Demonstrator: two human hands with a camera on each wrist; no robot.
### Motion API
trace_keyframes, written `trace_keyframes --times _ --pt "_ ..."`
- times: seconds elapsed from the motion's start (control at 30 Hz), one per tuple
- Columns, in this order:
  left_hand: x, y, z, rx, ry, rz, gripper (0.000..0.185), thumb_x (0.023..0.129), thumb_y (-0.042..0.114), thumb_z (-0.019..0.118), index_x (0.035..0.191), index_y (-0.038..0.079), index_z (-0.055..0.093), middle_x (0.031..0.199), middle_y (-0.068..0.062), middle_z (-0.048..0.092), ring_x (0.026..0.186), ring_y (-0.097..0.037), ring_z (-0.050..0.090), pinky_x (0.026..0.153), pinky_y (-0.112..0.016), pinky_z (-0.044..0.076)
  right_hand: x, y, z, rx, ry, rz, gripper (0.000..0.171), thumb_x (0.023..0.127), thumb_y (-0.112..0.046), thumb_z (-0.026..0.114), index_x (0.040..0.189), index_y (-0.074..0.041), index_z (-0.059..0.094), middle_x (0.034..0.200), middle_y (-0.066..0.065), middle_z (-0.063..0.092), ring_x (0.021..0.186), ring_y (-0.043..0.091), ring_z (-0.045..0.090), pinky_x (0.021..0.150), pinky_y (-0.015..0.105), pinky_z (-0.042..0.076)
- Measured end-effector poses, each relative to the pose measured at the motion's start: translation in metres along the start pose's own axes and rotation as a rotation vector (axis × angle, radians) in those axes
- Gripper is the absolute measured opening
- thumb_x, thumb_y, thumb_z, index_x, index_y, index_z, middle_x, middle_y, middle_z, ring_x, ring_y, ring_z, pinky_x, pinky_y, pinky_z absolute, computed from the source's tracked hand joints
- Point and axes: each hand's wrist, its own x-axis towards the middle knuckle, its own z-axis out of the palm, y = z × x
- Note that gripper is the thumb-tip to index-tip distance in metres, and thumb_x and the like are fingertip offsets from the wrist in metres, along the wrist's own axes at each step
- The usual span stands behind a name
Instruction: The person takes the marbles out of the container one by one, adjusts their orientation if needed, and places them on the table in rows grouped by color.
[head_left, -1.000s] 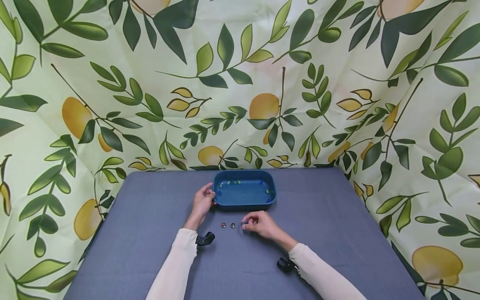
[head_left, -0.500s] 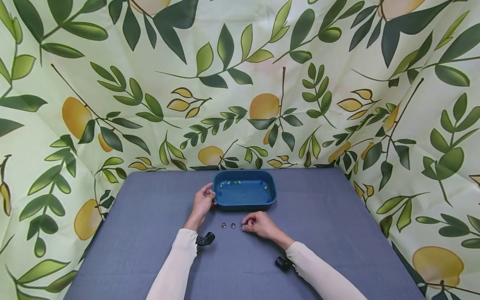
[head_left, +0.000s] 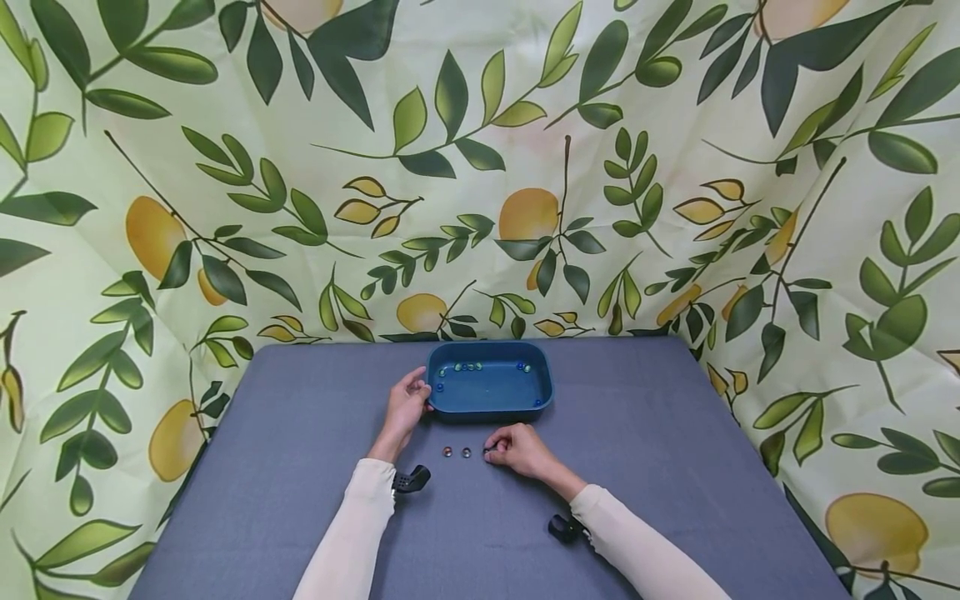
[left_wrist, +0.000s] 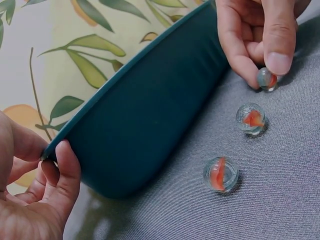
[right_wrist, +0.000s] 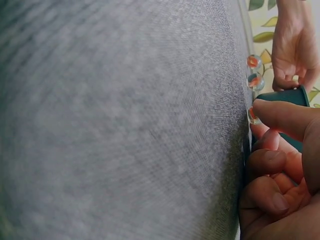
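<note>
My left hand (head_left: 405, 410) pinches the left rim of a dark blue-green plastic bin (head_left: 491, 415), thumb outside, as the left wrist view shows. In front of the bin, my right hand (head_left: 523, 452) pinches a clear marble (left_wrist: 267, 79) with an orange-red swirl between thumb and index finger, at the tablecloth. Two similar marbles lie to its left: a middle marble (left_wrist: 250, 118) and a left marble (left_wrist: 221, 174), in a rough row. Inside the bin are several small green and blue marbles, among them a green marble (head_left: 527, 368) and a blue marble (head_left: 537, 402) at the right.
A grey cloth (head_left: 315, 392) covers the table. Behind it and at the sides hangs a pale curtain (head_left: 480, 183) printed with leaves and yellow fruit. Black wrist cameras, a left one (head_left: 412, 478) and a right one (head_left: 562, 528), stick out from the cuffs.
The green marble at the bin's right has rolled toward the back wall, beside a blue one. My right forearm has shifted slightly left; the left hand stays put.
</note>
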Motion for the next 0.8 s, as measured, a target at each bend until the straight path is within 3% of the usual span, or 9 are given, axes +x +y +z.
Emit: trace_keyframes --times 0.5,0.8 --pt "-0.001 0.0 -0.001 0.005 0.001 0.004 0.046 0.098 0.005 0.052 0.144 0.005 0.047 0.1 -0.006 0.046 0.075 -0.014 0.051 0.07 -0.032 0.055 -0.002 0.0 -0.003 0.041 -0.024 0.004 0.011 0.081 -0.014 0.079 0.09 -0.009 0.074 0.065 -0.009 0.05 0.055 -0.002 0.042 0.05 0.015 0.034" --pt "-0.002 0.001 0.0 0.014 0.005 -0.011 0.047 0.098 0.005 0.052 0.144 0.005 0.047 0.1 -0.006 0.046 0.075 -0.015 0.052 0.069 -0.032 0.055 -0.005 -0.011 -0.026 0.035 0.011 -0.013 0.011 0.085 -0.017 0.076 0.094 -0.012 0.074 0.065 -0.009 0.052 0.052 -0.001 0.042 0.049 0.017 0.036"
